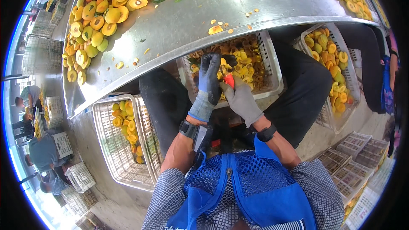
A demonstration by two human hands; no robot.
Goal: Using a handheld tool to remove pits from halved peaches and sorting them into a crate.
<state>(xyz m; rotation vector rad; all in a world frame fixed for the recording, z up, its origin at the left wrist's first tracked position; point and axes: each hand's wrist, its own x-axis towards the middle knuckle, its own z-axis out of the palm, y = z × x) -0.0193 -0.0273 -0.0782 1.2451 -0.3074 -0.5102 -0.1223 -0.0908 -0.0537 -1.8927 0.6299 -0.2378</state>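
Above a white plastic crate (276, 61) of yellow fruit scraps and brown pits, my two gloved hands meet. My left hand (208, 79), in a blue-grey glove with dark fingers, is closed around a yellow piece of fruit (223, 62), mostly hidden by the fingers. My right hand (243, 101), in a grey glove, grips a small tool with a red handle (229, 79). Its working end points at the fruit and is too small to make out clearly.
A metal table (183, 21) spans the front, heaped with halved peach-like fruit (113, 15) at left. Crates of halves stand at left (104, 145) and right (326, 119). Stacked crates (349, 162) sit at lower right. Other people (44, 151) work at far left.
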